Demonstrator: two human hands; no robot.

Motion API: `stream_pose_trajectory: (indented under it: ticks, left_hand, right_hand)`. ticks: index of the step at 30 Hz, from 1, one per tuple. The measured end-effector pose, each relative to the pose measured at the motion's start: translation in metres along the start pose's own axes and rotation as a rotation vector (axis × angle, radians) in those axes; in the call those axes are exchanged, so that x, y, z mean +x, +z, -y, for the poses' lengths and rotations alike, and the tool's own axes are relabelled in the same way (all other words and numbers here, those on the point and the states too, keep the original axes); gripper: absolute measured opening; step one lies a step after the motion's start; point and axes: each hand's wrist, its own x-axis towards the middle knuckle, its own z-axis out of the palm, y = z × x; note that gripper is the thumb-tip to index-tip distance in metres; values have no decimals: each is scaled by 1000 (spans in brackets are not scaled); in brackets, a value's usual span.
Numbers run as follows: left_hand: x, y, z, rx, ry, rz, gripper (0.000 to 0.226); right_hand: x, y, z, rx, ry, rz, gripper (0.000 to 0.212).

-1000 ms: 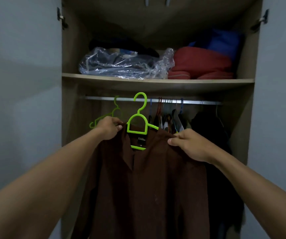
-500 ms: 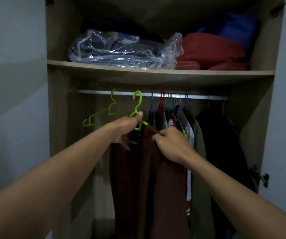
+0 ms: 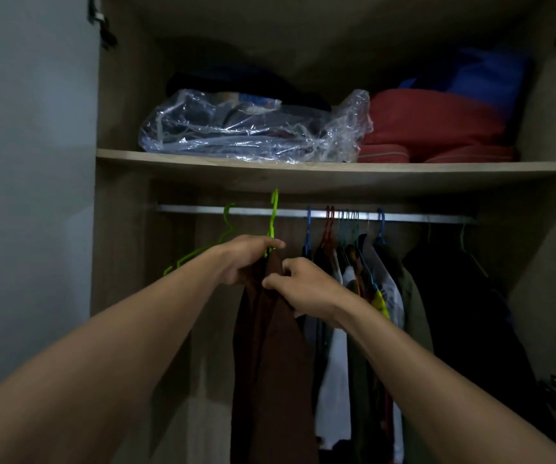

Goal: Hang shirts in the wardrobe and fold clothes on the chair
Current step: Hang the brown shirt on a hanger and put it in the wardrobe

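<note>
At the centre of the head view, our left hand (image 3: 246, 259) reaches into the wardrobe (image 3: 119, 95). Its fingers (image 3: 269, 244) are curled round the neck of a green hanger (image 3: 273, 212), right where the hanger meets the top of the brown shirt (image 3: 269, 363). The hanger's hook rises above our knuckles and crosses in front of the rail (image 3: 403, 216), with its tip higher than the bar. We cannot tell whether it sits on the rail.

Just to the right and slightly lower, our right hand (image 3: 303, 286) pinches the shirt's upper edge, thumb (image 3: 269, 282) pressed against the cloth and the other fingers bent behind it. The two hands nearly touch, with the top of the shirt bunched between them. The shirt hangs straight down from our grip to the lower edge of the frame, turned side-on so that it looks narrow.

Left of centre, an empty green hanger (image 3: 202, 249) hangs on the rail, partly hidden behind our left wrist. To the right, hung clothes (image 3: 387, 296) crowd the bar on coloured hangers, close beside the brown shirt, and dark garments (image 3: 464, 313) hang further right.

Across the upper part of the frame, the shelf (image 3: 336, 170) carries a clear plastic bag (image 3: 253, 128) of folded things and a red bundle (image 3: 430, 125), with blue fabric (image 3: 490, 78) behind the bundle.
</note>
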Motion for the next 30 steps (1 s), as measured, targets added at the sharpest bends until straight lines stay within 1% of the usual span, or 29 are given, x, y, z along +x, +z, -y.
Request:
stream_pose_trajectory:
  ticks: [2,5,9,12,15,18,23,25,27,30]
  left_hand:
    - [19,-6,-2,30,-19,12,31]
    - [50,-17,0,65,0,37,27]
    - [88,-25,3,57,11,80,25]
    - [113,-24,5,46,-5,121,23]
    - [135,-23,10,59,-16,162,19]
    - [152,-24,15,78,-9,158,16]
    - [182,-23,24,-3,48,135,18]
    - [190,-22,28,14,29,130,13]
    - [192,-21,34,29,4,126,13]
    - [196,-18,41,-6,-6,126,11]
  right_hand:
    - [17,-3,-1,1,3,-10,12]
    - [40,-5,-2,-19,18,-35,15]
    - [75,-3,-11,-52,38,-82,24]
    - [101,0,-21,-75,55,-126,20]
    - [122,4,-31,-137,65,-161,23]
    - [136,6,-38,-208,102,-166,23]
    - [155,10,-42,-238,160,-178,21]
    - [160,13,-43,-236,198,-165,23]
    - [162,15,-46,-239,234,-152,27]
    - [165,18,-49,-229,256,-145,26]
